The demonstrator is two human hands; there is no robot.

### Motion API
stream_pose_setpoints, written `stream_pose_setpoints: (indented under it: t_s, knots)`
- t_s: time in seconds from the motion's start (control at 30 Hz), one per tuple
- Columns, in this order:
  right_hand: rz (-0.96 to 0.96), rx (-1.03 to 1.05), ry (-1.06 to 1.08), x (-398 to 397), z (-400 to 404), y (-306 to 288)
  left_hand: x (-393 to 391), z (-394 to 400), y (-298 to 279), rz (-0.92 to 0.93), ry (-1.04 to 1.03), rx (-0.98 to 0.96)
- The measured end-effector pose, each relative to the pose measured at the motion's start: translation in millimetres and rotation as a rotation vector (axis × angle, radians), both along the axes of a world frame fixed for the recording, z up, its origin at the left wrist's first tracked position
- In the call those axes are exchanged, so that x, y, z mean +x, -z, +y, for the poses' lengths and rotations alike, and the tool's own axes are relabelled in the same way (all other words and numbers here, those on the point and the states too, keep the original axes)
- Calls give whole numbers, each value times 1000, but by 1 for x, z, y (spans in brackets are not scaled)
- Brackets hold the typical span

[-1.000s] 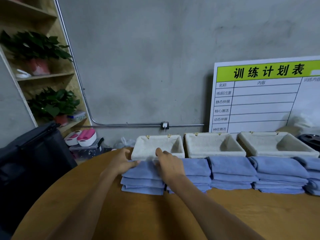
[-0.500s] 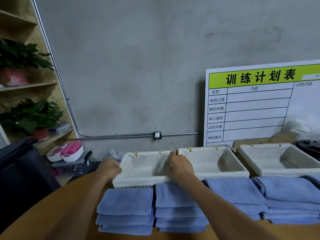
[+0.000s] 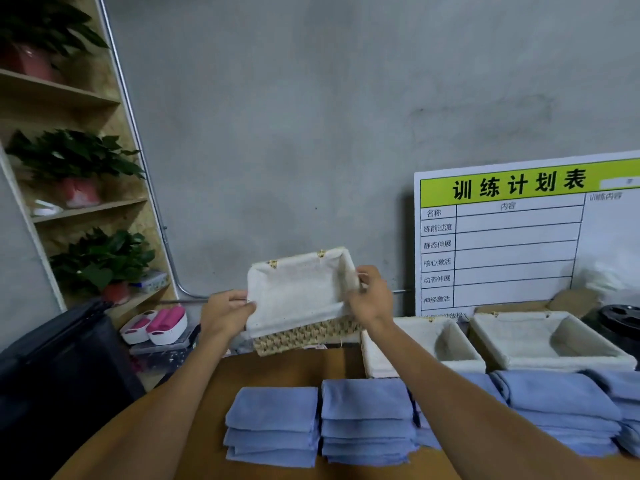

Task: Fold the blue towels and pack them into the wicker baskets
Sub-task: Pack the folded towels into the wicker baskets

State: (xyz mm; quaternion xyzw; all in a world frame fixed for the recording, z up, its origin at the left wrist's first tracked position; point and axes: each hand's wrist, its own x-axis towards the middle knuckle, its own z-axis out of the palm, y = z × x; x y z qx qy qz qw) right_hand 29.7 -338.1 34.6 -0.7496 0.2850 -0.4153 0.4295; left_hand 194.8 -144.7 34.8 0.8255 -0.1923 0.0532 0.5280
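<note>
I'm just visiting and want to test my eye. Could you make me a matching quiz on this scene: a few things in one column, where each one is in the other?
Things:
1. lifted wicker basket
2. blue towel stacks
3. potted plants
4. pink and white containers

Places:
A. on the wooden shelves
B. held in the air by both hands
C. on the round table
D. low down, beside the shelf

Pairs: 1-B, 2-C, 3-A, 4-D
</note>
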Motion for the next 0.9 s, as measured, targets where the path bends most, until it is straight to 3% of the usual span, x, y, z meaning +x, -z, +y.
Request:
stream_pose_setpoints:
  t_s: [0.13,0.47,0.7,0.83,0.9]
  knots:
    - [-215,44,113,-51,4,-28,-55,14,-34,63,87,-127]
    - [-144,79,146,-201,3,-23,-195,42,-39,372,343,-546]
    - [-139,33,15,-289,18,-11,-263,75,-19,427,536,-278]
    - [-96,25,-74,-324,14,13,-284,99,6,94,489,116]
    - [-75,45,-122,-340,15,26,-293,107,20,-67,462,193]
